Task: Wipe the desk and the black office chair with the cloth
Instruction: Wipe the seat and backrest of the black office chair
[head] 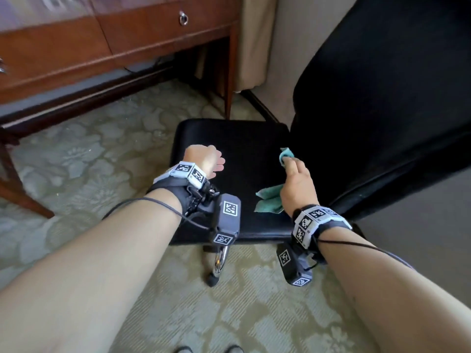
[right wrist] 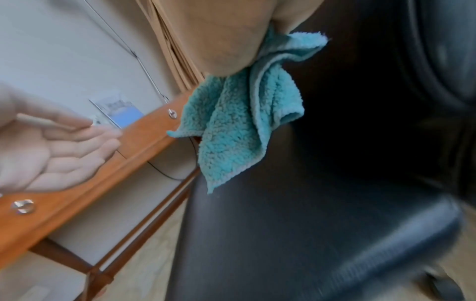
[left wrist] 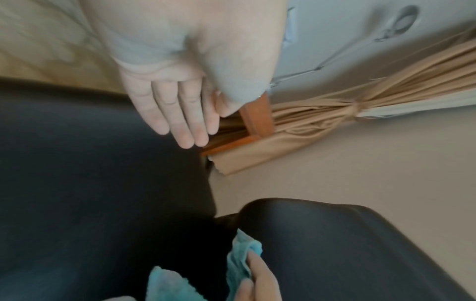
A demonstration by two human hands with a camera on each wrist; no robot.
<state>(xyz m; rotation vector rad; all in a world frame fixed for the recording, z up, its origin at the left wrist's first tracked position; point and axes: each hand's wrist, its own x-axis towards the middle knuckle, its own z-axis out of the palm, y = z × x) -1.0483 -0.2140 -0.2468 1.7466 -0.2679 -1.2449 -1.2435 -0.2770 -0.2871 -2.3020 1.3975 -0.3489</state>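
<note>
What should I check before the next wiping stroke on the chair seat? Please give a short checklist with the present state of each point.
1. Cloth held: ok, the right hand grips it, and part of it hangs loose.
2. Cloth near the surface: ok, it is over the black seat, close to the backrest; whether it touches the seat, cannot tell.
3. Left hand free: ok, its fingers are straight and hold nothing.
4. Left hand out of the wiping path: not ok, it hangs over the seat beside the cloth.
5. Seat bare of other things: ok.
6. Seat dirty or clean: cannot tell, the pictures are blurred.
</note>
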